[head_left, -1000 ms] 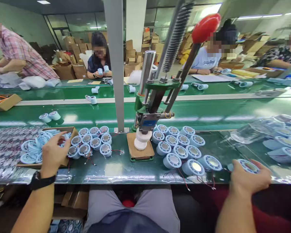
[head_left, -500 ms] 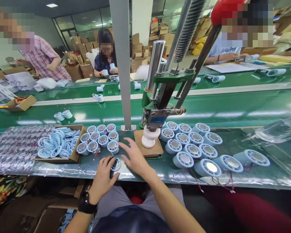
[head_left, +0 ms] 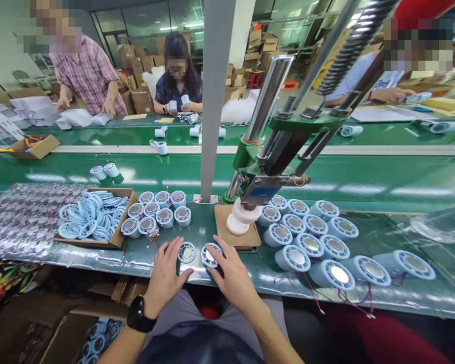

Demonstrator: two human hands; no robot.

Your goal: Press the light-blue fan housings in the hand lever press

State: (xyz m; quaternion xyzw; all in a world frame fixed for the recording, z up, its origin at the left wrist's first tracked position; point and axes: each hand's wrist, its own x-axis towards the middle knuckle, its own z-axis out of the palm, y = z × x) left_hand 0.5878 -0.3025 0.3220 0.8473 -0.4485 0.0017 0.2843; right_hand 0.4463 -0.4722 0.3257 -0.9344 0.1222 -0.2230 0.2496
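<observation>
At the front of the worktop (head_left: 200, 225): two round pieces, the left piece (head_left: 187, 253) and the right piece (head_left: 209, 257), just apart from each other; each shows a blue rim and a silver centre.
Left hand (head_left: 167, 268): open and gently curved, fingers along the left piece's outer side, thumb held away below it; a black watch (head_left: 141, 314) circles the wrist.
Right hand (head_left: 233, 270): fingers spread, some lying over the right piece, thumb near its lower edge — whether it grips, I cannot tell.
Press (head_left: 275, 156): leaning in view behind the right hand, its white block (head_left: 238, 225) above a brown board (head_left: 252, 238).
Box (head_left: 128, 222): left of the hands, heaped with blue rings (head_left: 87, 215).
Left cups (head_left: 165, 216): a close group between box and press, silver centres up.
Right cups (head_left: 309, 244): a larger group beyond the press — some trail red wires (head_left: 314, 293) towards the front edge.
Belt (head_left: 167, 172): green, behind the worktop, with two cups (head_left: 109, 169) standing at left.
Far side: a person in a checked shirt (head_left: 89, 76), and another holding two small pieces (head_left: 184, 101).
</observation>
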